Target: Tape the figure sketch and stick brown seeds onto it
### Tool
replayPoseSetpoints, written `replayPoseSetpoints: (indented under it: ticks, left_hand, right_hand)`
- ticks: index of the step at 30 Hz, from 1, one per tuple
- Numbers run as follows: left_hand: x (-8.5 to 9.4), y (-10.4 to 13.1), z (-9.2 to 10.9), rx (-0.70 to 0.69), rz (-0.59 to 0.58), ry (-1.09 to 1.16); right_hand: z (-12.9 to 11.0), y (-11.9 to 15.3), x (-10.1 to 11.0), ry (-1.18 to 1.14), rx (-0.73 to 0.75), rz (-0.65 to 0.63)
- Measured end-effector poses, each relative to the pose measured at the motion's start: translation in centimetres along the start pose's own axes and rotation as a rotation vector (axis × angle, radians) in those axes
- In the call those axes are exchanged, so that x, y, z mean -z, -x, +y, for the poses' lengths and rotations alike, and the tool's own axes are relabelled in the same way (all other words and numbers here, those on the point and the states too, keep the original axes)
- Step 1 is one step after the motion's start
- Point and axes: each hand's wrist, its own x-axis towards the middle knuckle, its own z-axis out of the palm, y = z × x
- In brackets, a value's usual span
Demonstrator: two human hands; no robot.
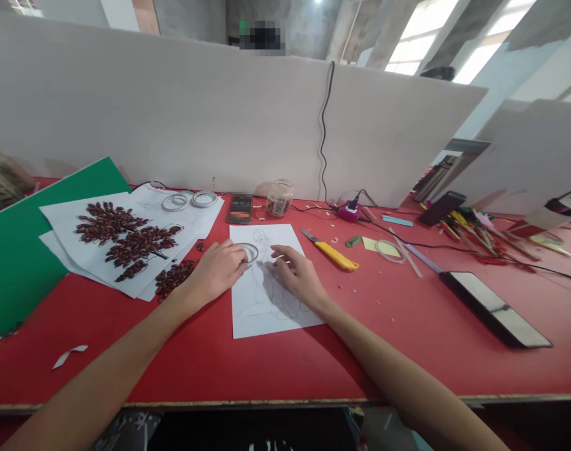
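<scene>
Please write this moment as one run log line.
left hand: holds tape roll | right hand: fingertips on drawing sheet | surface: red table

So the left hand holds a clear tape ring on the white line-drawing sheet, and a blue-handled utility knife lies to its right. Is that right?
Not quite: the head view shows the utility knife has a yellow handle, not blue. The left hand does hold the clear tape ring on the white line-drawing sheet.

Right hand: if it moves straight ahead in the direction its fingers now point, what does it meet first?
The right hand points up-left across the drawing sheet; it would probably meet the tape roll at the left hand first.
</scene>
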Motion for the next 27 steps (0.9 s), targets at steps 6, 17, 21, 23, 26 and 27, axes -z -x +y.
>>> replayPoseSetpoints:
  ticks: [6, 17, 21, 23, 26, 27]
  left_hand:
    - [0.0, 0.4, 0.6, 0.175, 0.003, 0.608]
    - [-0.9, 0.3, 1.0, 0.176, 0.053, 0.695]
    - [-1.2, 0.3, 1.0, 0.168, 0.082, 0.694]
    - [-1.2, 0.3, 1.0, 0.175, 0.084, 0.671]
    - [-1.3, 0.3, 1.2, 0.161, 0.105, 0.641]
    - [-1.4, 0.3, 1.2, 0.153, 0.114, 0.635]
  right_hand:
    - [-0.6, 0.9, -0.8, -0.018, 0.08, -0.076]
    - [-1.2, 1.8, -1.7, 0.098, 0.23, -0.104]
    - [-1.5, 1.9, -1.5, 0.061, 0.212, -0.096]
    - [-1.7, 1.9, -1.4, 0.027, 0.199, -0.085]
    - [-1.9, 1.7, -1.1, -0.034, 0.168, -0.056]
    - [-1.8, 1.7, -1.1, -0.063, 0.141, -0.05]
